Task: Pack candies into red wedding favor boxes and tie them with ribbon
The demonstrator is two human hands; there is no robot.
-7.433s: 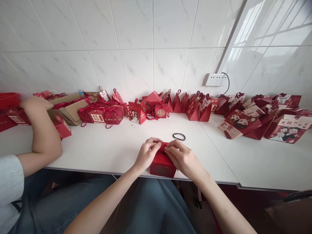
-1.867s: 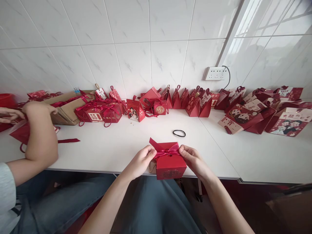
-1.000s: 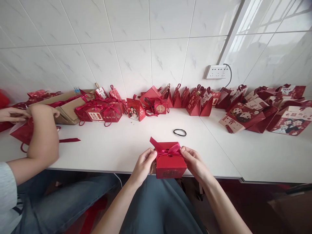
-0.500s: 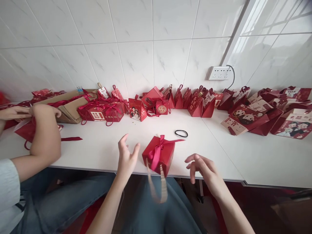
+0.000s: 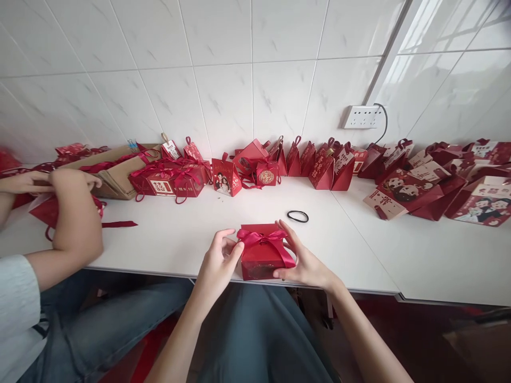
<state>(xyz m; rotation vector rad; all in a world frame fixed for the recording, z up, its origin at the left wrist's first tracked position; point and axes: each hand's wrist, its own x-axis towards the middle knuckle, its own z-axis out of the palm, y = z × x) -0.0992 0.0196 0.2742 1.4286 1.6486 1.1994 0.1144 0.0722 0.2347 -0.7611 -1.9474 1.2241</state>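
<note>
Box [image 5: 261, 258] sits at the table [image 5: 191, 234] edge — red, ribbon-tied — between both hands. Left hand [image 5: 219, 259] grips its left side, right hand [image 5: 304, 261] its right — fingers curled around it.

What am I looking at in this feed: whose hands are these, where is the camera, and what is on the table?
There is no machine here. The one camera sits on a person's head and looks forward and down, so the two bare arms rising from the bottom edge are that person's own. Their left hand and right hand hold a small red gift box from either side at the near edge of the white table; a red ribbon bow is tied on top of it. Just beyond it lies a black hair tie. Along the tiled wall stands a row of red gift boxes and bags, with an open cardboard carton further left. At the left edge a co-worker's arm is busy with red packaging.
</note>
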